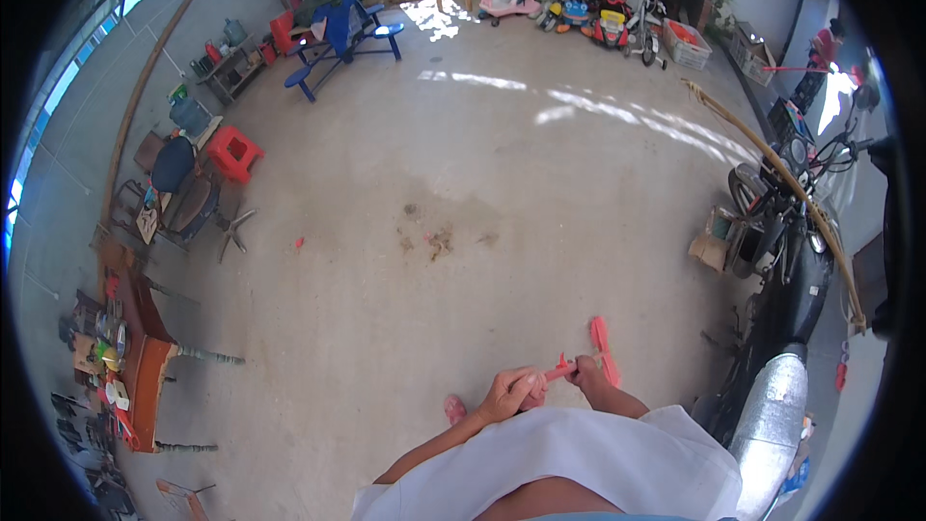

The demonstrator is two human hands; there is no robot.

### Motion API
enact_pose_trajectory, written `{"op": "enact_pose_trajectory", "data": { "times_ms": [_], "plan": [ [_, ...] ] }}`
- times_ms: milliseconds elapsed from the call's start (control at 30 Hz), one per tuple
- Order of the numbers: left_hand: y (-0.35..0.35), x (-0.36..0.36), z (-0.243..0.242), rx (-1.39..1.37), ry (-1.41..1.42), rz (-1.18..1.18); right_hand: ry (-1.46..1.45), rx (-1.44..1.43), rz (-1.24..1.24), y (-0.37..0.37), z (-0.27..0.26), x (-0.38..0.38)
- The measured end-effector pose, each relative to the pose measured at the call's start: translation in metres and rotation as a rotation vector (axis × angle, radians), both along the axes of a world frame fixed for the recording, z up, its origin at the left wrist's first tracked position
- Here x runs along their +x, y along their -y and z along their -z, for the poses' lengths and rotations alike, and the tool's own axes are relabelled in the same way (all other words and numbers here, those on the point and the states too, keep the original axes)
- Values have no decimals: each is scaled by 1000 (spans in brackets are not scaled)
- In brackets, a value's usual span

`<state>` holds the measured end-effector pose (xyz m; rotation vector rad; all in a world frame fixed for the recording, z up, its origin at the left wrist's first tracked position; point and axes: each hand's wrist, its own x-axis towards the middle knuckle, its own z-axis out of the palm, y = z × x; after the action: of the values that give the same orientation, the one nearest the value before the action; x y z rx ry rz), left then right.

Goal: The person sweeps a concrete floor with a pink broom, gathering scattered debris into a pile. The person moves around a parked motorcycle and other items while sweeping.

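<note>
Both hands are closed around a pink handle (559, 373) held low in front of my body. My left hand (512, 392) grips it at its near end, and my right hand (589, 378) holds it farther to the right. Just beyond my right hand, a pinkish-red broom-like head (602, 344) shows close to the floor. It appears to be joined to the handle, though my hand partly hides the join. Ahead on the concrete floor (362, 318) lies a patch of dirt and small debris (438, 240). Left of that is a small red scrap (299, 242). A pink shoe (454, 409) shows beside my left hand.
A black motorcycle (781, 289) stands at right, a bent wooden pole (803, 199) across it and a cardboard box (712, 242) beside it. A wooden table (155, 376), office chair (192, 195) and red stool (235, 152) line the left. A person (821, 61) is at far right.
</note>
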<state>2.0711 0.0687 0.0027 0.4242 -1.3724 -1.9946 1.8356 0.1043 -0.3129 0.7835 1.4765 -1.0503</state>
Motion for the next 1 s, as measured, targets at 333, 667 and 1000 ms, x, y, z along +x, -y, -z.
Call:
{"op": "enact_pose_trajectory", "data": {
  "times_ms": [333, 667, 1000],
  "plan": [
    [34, 98, -11, 26, 76, -187, -85, -40, -187, 40, -42, 135],
    [82, 233, -105, -544, 252, -110, 323, -476, -474, 149, -116, 374],
    [111, 269, -25, -182, -1, -323, -134, -93, -399, 153, -86, 292]
  ]
}}
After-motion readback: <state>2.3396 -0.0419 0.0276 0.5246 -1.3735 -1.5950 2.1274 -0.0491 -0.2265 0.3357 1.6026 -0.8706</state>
